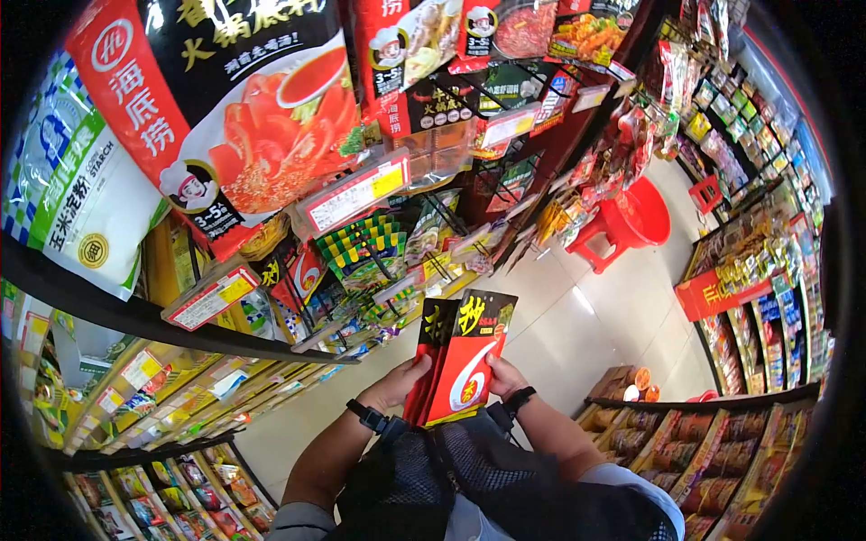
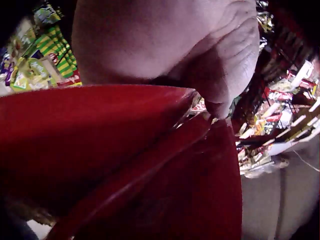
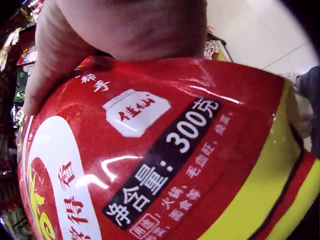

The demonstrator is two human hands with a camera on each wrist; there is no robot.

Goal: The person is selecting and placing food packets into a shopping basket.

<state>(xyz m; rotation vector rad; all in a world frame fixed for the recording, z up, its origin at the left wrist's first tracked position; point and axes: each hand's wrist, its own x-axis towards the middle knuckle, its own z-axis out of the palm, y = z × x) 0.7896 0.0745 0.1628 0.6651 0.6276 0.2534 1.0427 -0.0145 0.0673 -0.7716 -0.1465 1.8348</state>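
Observation:
Close in front of the chest, both hands hold several flat red-and-black seasoning packets (image 1: 469, 361) upright, overlapping like a small fan. My left hand (image 1: 397, 383) grips the stack's left edge, its thumb over the packets. On the other side, my right hand (image 1: 505, 374) pinches the right edge of the front packet, which has a white swirl and yellow lettering. In the left wrist view, the left hand (image 2: 165, 45) lies along the edges of glossy red packets (image 2: 100, 130). The right wrist view has the right hand (image 3: 135, 25) over a packet printed 300克 (image 3: 200, 150); some fingers are hidden behind it.
At the left, shelves carry a large hotpot base bag (image 1: 271, 117), a corn starch bag (image 1: 86, 198) and green-yellow striped packets (image 1: 365, 252), with price tags (image 1: 361, 191) sticking out. A red plastic stool (image 1: 622, 221) stands on the tiled floor (image 1: 559, 316). More shelves (image 1: 722, 451) line the right.

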